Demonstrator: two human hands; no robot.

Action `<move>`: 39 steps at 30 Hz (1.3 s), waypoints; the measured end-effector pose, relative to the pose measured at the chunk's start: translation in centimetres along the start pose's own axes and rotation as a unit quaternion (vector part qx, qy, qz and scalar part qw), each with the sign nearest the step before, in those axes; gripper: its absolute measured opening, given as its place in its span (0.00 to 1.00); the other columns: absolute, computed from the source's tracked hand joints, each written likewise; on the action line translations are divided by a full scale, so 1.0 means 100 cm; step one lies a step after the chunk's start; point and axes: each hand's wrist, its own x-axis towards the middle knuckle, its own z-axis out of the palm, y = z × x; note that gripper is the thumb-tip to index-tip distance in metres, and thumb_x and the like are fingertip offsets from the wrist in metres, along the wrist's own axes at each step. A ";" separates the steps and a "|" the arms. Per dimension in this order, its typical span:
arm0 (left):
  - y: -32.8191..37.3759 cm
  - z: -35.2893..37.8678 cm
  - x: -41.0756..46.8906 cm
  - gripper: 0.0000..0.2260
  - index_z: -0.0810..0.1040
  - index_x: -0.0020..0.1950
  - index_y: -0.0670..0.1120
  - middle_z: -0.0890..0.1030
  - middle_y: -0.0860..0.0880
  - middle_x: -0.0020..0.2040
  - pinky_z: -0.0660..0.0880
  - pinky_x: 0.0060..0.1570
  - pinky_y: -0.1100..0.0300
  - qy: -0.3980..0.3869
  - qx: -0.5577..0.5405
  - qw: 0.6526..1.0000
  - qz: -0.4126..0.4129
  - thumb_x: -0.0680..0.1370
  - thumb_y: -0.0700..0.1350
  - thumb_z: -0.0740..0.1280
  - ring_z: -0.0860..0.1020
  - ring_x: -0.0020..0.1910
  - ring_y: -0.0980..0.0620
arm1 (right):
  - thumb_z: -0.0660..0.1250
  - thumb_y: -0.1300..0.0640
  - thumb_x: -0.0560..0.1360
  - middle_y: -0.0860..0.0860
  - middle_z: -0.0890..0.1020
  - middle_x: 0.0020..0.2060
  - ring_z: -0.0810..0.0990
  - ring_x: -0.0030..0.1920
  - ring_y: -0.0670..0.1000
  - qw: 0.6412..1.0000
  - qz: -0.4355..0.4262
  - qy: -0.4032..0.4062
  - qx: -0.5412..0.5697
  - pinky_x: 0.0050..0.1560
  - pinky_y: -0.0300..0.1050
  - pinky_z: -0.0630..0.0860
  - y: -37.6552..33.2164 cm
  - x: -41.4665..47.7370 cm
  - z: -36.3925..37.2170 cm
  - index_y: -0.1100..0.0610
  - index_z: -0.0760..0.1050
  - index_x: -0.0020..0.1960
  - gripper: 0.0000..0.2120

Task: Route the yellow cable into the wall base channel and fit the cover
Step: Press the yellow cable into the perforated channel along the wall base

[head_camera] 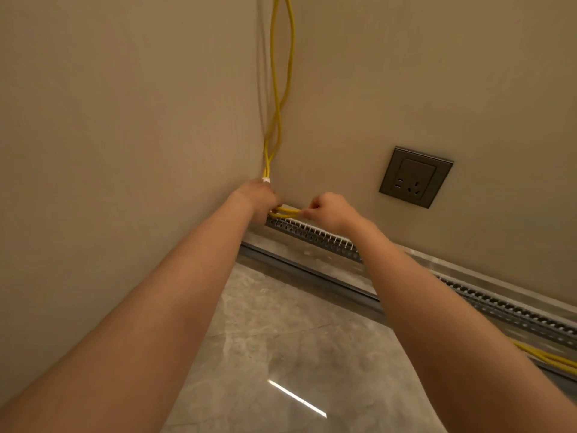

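Two strands of yellow cable [276, 120] hang down the room corner, bound by a white tie just above my left hand [257, 195]. That hand grips the cable at the corner, right at the wall base. My right hand [327, 210] pinches the same cable a short way to the right, so a short yellow stretch runs between both hands just above the open slotted channel [315, 234]. The channel follows the foot of the right wall. More yellow cable [549, 359] lies along it at the lower right. A long metal strip [312, 273] lies on the floor before the channel.
A dark wall socket [415, 176] sits on the right wall above the channel. The floor [281, 339] is glossy grey marble tile. Plain beige walls meet at the corner behind my hands.
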 end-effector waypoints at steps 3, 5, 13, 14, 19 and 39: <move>0.001 0.003 0.006 0.13 0.75 0.60 0.49 0.79 0.47 0.60 0.59 0.72 0.53 -0.012 0.056 0.998 0.015 0.76 0.42 0.63 0.73 0.64 0.47 | 0.61 0.47 0.78 0.56 0.79 0.44 0.77 0.45 0.56 0.999 0.011 0.008 -0.035 0.43 0.48 0.72 0.002 0.003 0.011 0.61 0.78 0.52 0.17; -0.001 0.005 0.007 0.12 0.76 0.59 0.49 0.79 0.47 0.60 0.53 0.74 0.51 -0.014 0.083 0.996 0.019 0.77 0.41 0.62 0.73 0.64 0.47 | 0.60 0.47 0.79 0.56 0.80 0.48 0.79 0.48 0.57 0.998 0.020 0.015 -0.056 0.46 0.49 0.74 0.001 0.003 0.018 0.60 0.77 0.53 0.16; -0.002 0.007 0.011 0.12 0.76 0.61 0.48 0.79 0.46 0.60 0.60 0.69 0.51 -0.011 0.135 0.990 0.027 0.78 0.41 0.61 0.72 0.65 0.47 | 0.57 0.52 0.81 0.57 0.79 0.54 0.78 0.53 0.59 0.991 -0.003 0.042 -0.128 0.47 0.48 0.72 0.003 0.002 0.034 0.56 0.73 0.59 0.12; -0.001 0.007 0.011 0.12 0.76 0.61 0.48 0.79 0.46 0.60 0.60 0.68 0.52 -0.016 0.127 0.991 0.027 0.78 0.42 0.62 0.72 0.65 0.47 | 0.57 0.53 0.81 0.57 0.79 0.54 0.77 0.53 0.59 0.990 -0.006 0.038 -0.133 0.46 0.48 0.71 0.004 0.002 0.035 0.56 0.73 0.58 0.12; 0.019 0.007 0.011 0.10 0.78 0.57 0.47 0.78 0.44 0.59 0.63 0.63 0.53 -0.048 0.025 0.997 0.052 0.78 0.47 0.64 0.72 0.62 0.44 | 0.60 0.51 0.79 0.56 0.80 0.54 0.78 0.53 0.57 0.989 0.036 -0.026 -0.140 0.50 0.50 0.75 0.021 -0.001 0.029 0.56 0.76 0.58 0.13; 0.023 -0.003 0.021 0.09 0.79 0.56 0.45 0.82 0.48 0.54 0.74 0.54 0.55 -0.025 -0.093 0.994 0.059 0.78 0.41 0.65 0.79 0.54 0.49 | 0.59 0.57 0.79 0.56 0.76 0.56 0.77 0.53 0.57 0.997 0.007 0.031 -0.073 0.45 0.46 0.69 0.042 -0.023 0.035 0.57 0.75 0.55 0.09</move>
